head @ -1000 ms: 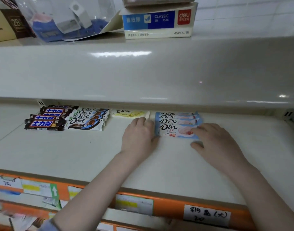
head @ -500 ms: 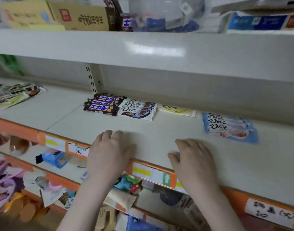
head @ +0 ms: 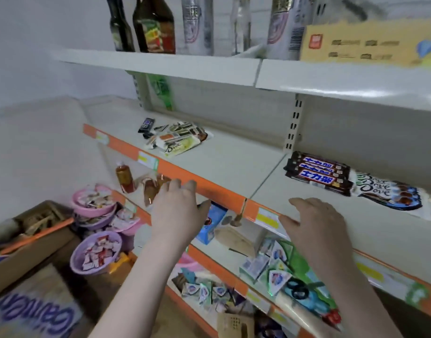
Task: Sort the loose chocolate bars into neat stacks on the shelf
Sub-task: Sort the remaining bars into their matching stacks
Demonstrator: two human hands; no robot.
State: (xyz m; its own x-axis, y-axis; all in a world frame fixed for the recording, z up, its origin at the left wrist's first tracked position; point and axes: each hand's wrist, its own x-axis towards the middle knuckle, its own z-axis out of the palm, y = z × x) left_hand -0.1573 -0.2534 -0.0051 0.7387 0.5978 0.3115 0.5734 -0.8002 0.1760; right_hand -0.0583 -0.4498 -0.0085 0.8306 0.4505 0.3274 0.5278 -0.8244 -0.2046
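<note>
A loose heap of chocolate bars (head: 176, 137) lies on the left section of the white shelf (head: 234, 164), with a pale green Dove bar at its front and a dark bar at its back left. On the right section sit a neat stack of dark Snickers bars (head: 318, 173) and a stack of Dove bars (head: 390, 193) beside it. My left hand (head: 179, 211) hovers in front of the shelf's orange edge, fingers apart, holding nothing. My right hand (head: 317, 225) hovers over the shelf's front edge, also spread and without anything in it.
Bottles (head: 153, 23) and a yellow box (head: 370, 42) stand on the upper shelf. Below are small bottles (head: 124, 176), a blue box (head: 210, 225), and packets. Pink and purple bowls of candy (head: 97, 254) and a cardboard box (head: 33, 262) sit at lower left.
My view has swung left from the blue Dove stack to the loose heap. Both hands have let go of the blue Dove stack and pulled back to the shelf's front edge, moving left.
</note>
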